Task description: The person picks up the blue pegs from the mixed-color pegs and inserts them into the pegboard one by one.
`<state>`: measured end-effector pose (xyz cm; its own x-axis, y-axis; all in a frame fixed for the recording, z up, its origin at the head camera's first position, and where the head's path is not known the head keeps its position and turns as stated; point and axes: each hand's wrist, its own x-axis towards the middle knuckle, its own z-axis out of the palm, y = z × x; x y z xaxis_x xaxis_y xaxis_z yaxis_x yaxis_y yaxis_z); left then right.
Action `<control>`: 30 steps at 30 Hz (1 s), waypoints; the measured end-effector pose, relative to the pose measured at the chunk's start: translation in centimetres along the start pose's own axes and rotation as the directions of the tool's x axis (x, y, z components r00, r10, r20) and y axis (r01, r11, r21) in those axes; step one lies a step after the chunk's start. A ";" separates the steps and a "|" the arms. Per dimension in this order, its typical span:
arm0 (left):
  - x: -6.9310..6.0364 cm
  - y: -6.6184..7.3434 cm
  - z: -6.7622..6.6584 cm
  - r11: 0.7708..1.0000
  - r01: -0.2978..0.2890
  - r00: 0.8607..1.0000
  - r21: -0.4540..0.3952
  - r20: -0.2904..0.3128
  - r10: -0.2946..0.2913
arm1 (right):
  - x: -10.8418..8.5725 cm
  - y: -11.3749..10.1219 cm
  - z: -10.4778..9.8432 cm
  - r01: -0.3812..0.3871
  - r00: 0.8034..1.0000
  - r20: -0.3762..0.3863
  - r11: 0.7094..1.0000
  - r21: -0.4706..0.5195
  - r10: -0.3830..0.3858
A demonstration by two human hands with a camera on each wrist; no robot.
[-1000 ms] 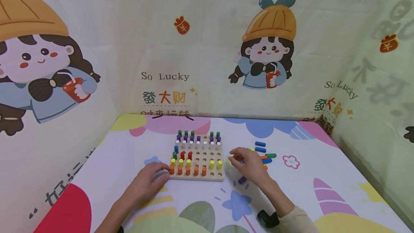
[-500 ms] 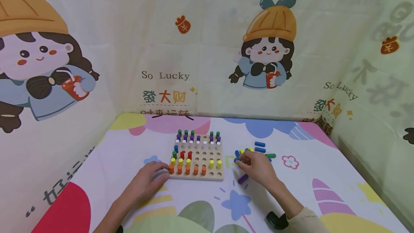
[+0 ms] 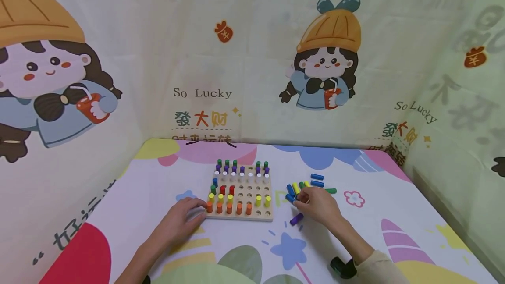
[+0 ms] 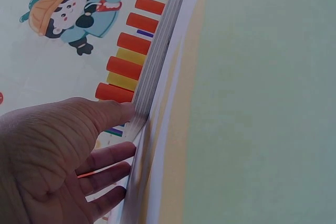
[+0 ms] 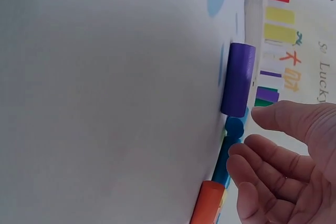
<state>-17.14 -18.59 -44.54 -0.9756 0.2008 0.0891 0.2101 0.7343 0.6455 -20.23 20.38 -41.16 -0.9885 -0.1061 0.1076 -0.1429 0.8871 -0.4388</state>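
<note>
A wooden pegboard (image 3: 252,217) holds upright pegs in coloured rows, with several bare holes at its middle and front right. My left hand (image 3: 183,220) touches its front left corner beside an orange peg (image 3: 209,207); in the left wrist view, the thumb of that hand (image 4: 63,150) lies against the board's edge (image 4: 160,51). Right of the board, my right hand (image 3: 319,207) is low over loose pegs, fingertips close to a blue peg (image 3: 290,198). The right wrist view shows a gap between thumb and bent fingers of this hand (image 5: 294,163), nothing held, near a purple peg (image 5: 239,80).
Two blue pegs (image 3: 317,177) (image 3: 317,183) and a green one (image 3: 330,191) lie beyond my right hand; a yellow peg (image 3: 296,188) lies left of them. An orange peg (image 5: 208,203) shows in the right wrist view. Printed cloth (image 3: 260,113) stands behind the table.
My right hand has moved right and lower over the loose pegs, away from the board, uncovering blue and yellow pegs. My left hand stays at the board's corner.
</note>
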 end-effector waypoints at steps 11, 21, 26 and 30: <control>0.0 0.0 0.0 0.999 0.035 0.999 0.005 0.021 -0.035 | 0.6 0.2 0.3 -0.002 0.999 0.035 1.000 -0.022 0.003; 0.0 0.0 -0.1 1.000 0.012 1.000 0.014 0.013 -0.013 | 1.1 0.1 0.2 -0.002 0.997 0.075 0.999 -0.054 0.006; 0.0 0.0 -0.2 1.000 0.005 1.000 0.016 0.011 -0.005 | 1.3 0.0 0.3 0.004 0.997 0.082 0.997 -0.080 0.003; 0.1 -0.2 -0.1 1.000 0.000 1.000 0.018 0.013 -0.001 | 1.3 0.0 0.4 0.001 0.996 0.088 0.996 -0.089 0.007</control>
<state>-17.29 -18.77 -44.55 -0.9748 0.2090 0.0784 0.2107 0.7457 0.6321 -21.52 20.06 -41.33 -0.9899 -0.1393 0.0257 -0.1392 0.9234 -0.3577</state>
